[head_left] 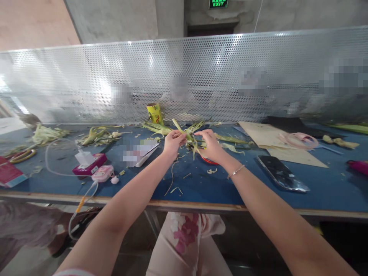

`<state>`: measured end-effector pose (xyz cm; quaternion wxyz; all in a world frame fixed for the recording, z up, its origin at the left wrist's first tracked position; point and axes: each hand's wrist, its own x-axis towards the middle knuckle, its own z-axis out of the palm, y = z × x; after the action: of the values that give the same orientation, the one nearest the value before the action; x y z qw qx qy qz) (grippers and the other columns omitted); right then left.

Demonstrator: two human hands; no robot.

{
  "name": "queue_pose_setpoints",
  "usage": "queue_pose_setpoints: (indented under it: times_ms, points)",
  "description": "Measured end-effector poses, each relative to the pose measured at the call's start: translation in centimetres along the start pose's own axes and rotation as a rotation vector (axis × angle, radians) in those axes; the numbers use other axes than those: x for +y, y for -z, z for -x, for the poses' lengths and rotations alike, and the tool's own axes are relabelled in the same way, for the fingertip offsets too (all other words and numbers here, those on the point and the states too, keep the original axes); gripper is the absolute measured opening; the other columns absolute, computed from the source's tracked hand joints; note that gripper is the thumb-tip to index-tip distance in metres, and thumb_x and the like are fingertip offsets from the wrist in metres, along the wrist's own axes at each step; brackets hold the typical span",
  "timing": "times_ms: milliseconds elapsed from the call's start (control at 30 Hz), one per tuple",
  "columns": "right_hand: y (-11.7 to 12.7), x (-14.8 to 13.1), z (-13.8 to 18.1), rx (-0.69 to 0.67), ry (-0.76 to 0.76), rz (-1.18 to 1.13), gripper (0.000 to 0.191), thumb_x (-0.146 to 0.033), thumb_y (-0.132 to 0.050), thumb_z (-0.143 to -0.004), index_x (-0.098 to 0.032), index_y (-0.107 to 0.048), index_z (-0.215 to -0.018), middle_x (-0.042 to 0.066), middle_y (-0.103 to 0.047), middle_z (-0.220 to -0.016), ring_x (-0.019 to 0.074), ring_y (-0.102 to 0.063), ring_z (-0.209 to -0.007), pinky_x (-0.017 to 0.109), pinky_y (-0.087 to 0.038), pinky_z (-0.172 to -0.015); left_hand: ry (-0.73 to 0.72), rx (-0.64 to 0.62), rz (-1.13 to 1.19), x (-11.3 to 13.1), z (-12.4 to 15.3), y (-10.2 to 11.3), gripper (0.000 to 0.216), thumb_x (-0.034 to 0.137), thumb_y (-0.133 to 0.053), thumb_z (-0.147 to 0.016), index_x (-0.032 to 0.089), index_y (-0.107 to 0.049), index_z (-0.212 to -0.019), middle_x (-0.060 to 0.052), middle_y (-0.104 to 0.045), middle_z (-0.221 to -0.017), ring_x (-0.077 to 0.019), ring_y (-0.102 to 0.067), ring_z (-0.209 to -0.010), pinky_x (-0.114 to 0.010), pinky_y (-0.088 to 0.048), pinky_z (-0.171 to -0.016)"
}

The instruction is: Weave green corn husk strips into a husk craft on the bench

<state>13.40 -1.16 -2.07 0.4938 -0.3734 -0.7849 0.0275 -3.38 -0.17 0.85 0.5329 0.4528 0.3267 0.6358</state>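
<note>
Over the blue table (201, 184), my left hand (173, 143) and my right hand (211, 145) both pinch a bundle of thin green leaf strips (189, 137). The strips cross between my fingers and fan out toward the back. A red object (207, 160) lies on the table just under my right hand, mostly hidden. Small leaf scraps (175, 183) are scattered in front of my hands. A thin bracelet (235, 171) sits on my right wrist.
A yellow cup (154, 112) stands behind my hands by the perforated metal screen (184, 76). Leaf piles (99, 135) lie at the left. A pink box with a white charger (87, 161), a phone (281, 173), cardboard sheets (273, 140) and pink tape (299, 140) are nearby.
</note>
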Motion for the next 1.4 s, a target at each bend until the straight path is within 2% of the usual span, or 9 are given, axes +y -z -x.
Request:
queue_pose_setpoints:
  times_ms: [200, 400, 567, 733, 833, 1000, 1167, 1267, 1400]
  points:
    - [0.1, -1.3, -0.3, -0.02, 0.032, -0.067, 0.017, -0.025, -0.053, -0.083, -0.023, -0.064, -0.095, 0.009, -0.053, -0.101, 0.0227, -0.053, -0.104, 0.043, -0.043, -0.095, -0.041, 0.033, 0.012, -0.2, -0.2, 0.1, 0.026, 0.019, -0.077, -0.059, 0.015, -0.053, -0.067, 0.003, -0.06, -0.06, -0.0072, -0.058, -0.056, -0.022, -0.049, -0.063]
    - [0.0, -1.6, -0.8, 0.11, -0.316, -0.507, 0.026, -0.045, -0.057, -0.08, -0.021, -0.063, -0.084, 0.007, -0.063, -0.096, 0.0197, -0.06, -0.087, 0.038, -0.049, -0.083, -0.03, 0.075, 0.053, 0.1, -0.2, -0.2, 0.022, 0.016, -0.077, -0.059, 0.013, -0.058, -0.068, 0.003, -0.06, -0.06, -0.006, -0.058, -0.055, -0.021, -0.049, -0.062]
    - [0.0, -1.5, -0.9, 0.21, -0.537, -0.923, 0.026, -0.044, -0.07, -0.069, -0.021, -0.061, -0.076, 0.001, -0.064, -0.078, 0.0144, -0.062, -0.075, 0.032, -0.05, -0.077, -0.045, 0.058, 0.067, 0.1, -0.2, -0.2, 0.03, 0.024, -0.081, -0.055, 0.015, -0.055, -0.066, 0.004, -0.058, -0.057, -0.0058, -0.057, -0.054, -0.02, -0.048, -0.059]
    - [0.4, -1.6, -1.1, 0.232, -0.673, -1.056, 0.021, -0.036, -0.071, -0.07, -0.022, -0.056, -0.077, 0.0, -0.066, -0.074, 0.0133, -0.063, -0.068, 0.03, -0.053, -0.074, -0.088, 0.022, 0.038, -0.1, -0.3, -0.1, 0.033, 0.029, -0.081, -0.055, 0.016, -0.053, -0.065, 0.004, -0.057, -0.056, -0.0061, -0.056, -0.051, -0.02, -0.047, -0.054]
    - [0.7, -1.9, -1.1, 0.209, -0.713, -1.094, 0.027, -0.047, -0.066, -0.074, -0.023, -0.055, -0.081, 0.003, -0.069, -0.082, 0.0172, -0.066, -0.076, 0.035, -0.055, -0.078, -0.135, 0.051, 0.006, -0.1, -0.3, -0.2, 0.034, 0.031, -0.081, -0.057, 0.016, -0.051, -0.063, 0.005, -0.055, -0.055, -0.0056, -0.054, -0.049, -0.019, -0.046, -0.052]
    - [1.2, -1.8, -0.9, 0.113, -0.568, -0.982, 0.044, -0.067, -0.049, -0.077, -0.024, -0.056, -0.082, 0.008, -0.066, -0.104, 0.0239, -0.066, -0.093, 0.04, -0.055, -0.081, -0.199, 0.114, -0.068, 0.0, -0.3, -0.1, 0.032, 0.034, -0.078, -0.061, 0.016, -0.052, -0.065, 0.005, -0.055, -0.054, -0.0063, -0.054, -0.049, -0.02, -0.047, -0.053]
    - [0.8, -0.9, -0.8, 0.104, -0.566, -0.785, 0.029, -0.049, -0.064, -0.071, -0.022, -0.058, -0.08, 0.006, -0.067, -0.098, 0.0221, -0.066, -0.085, 0.036, -0.054, -0.073, -0.221, 0.157, -0.088, 0.2, -0.4, 0.0, 0.024, 0.03, -0.072, -0.068, 0.016, -0.052, -0.068, 0.004, -0.056, -0.054, -0.008, -0.056, -0.05, -0.022, -0.05, -0.056]
    - [0.4, -0.7, -0.8, 0.076, -0.562, -0.603, 0.025, -0.044, -0.062, -0.071, -0.021, -0.061, -0.081, 0.006, -0.068, -0.087, 0.0215, -0.065, -0.078, 0.037, -0.053, -0.071, -0.215, 0.161, -0.084, 0.1, -0.6, 0.2, 0.019, 0.025, -0.069, -0.072, 0.016, -0.053, -0.069, 0.004, -0.056, -0.054, -0.0083, -0.057, -0.052, -0.023, -0.05, -0.057]
    - [0.5, -0.8, -0.8, 0.111, -0.399, -0.25, 0.019, -0.038, -0.056, -0.074, -0.02, -0.063, -0.078, 0.007, -0.069, -0.086, 0.0225, -0.064, -0.083, 0.04, -0.049, -0.08, -0.214, 0.182, -0.083, -0.1, -0.9, 0.4, 0.014, 0.02, -0.065, -0.074, 0.015, -0.053, -0.068, 0.003, -0.057, -0.054, -0.0089, -0.058, -0.052, -0.023, -0.05, -0.058]
